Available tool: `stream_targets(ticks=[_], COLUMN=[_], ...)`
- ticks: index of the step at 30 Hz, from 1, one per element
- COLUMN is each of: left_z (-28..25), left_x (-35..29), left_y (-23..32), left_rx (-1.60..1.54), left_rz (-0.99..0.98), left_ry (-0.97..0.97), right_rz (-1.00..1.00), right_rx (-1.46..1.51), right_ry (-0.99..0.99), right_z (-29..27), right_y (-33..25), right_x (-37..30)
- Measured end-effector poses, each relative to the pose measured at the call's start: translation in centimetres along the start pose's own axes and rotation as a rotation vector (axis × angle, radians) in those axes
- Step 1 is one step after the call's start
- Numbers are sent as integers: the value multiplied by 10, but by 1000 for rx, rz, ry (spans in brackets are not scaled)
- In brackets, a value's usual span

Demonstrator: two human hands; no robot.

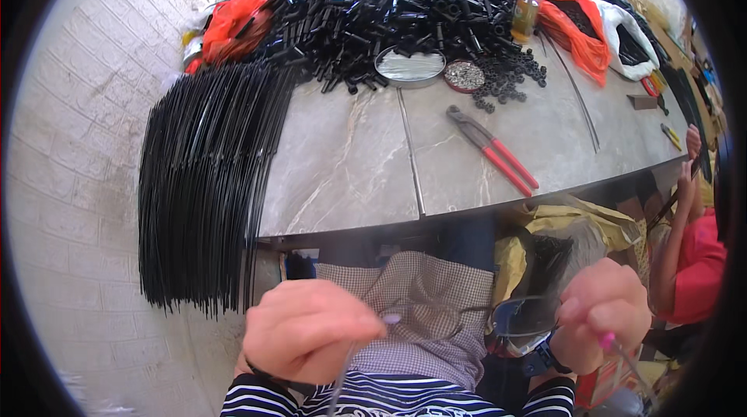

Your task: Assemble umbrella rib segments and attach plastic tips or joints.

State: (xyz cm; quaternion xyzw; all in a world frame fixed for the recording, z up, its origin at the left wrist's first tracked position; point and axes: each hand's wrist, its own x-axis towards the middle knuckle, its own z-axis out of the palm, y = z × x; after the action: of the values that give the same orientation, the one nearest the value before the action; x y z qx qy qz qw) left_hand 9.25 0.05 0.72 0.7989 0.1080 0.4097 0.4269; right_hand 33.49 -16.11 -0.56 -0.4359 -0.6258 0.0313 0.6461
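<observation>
The left hand and right hand are gripping the glasses by opposite sides, above the checked cloth; supporting both sides evenly should be sparing them from twisting.

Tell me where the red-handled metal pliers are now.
In the head view, the red-handled metal pliers lie right of centre on the grey marbled tabletop, just below the loose small black rings.

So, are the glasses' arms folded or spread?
Spread: between left hand and right hand, the glasses show both arms reaching toward the lower edge, not crossing the lenses.
</observation>
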Motion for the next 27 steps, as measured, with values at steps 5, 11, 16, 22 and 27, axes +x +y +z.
stream_targets(ticks=[5,11,16,22,27], left_z=[-13,-37,-33,-39,-34], left_x=[-22,-17,-13,-18,-10], left_y=[3,4,-4,-2,-7], left_rx=[-41,40,37,-19,11], left_rz=[140,262,245,303,314], left_ry=[220,60,36,62,15], right_rz=[-35,-31,-65,-30,-63], right_rx=[177,213,130,217,229], right_ry=[-333,-358,-208,-417,-311], right_z=[4,14,26,12,14], right_y=[-10,-17,-9,-20,-16], right_x=[26,39,26,43,35])
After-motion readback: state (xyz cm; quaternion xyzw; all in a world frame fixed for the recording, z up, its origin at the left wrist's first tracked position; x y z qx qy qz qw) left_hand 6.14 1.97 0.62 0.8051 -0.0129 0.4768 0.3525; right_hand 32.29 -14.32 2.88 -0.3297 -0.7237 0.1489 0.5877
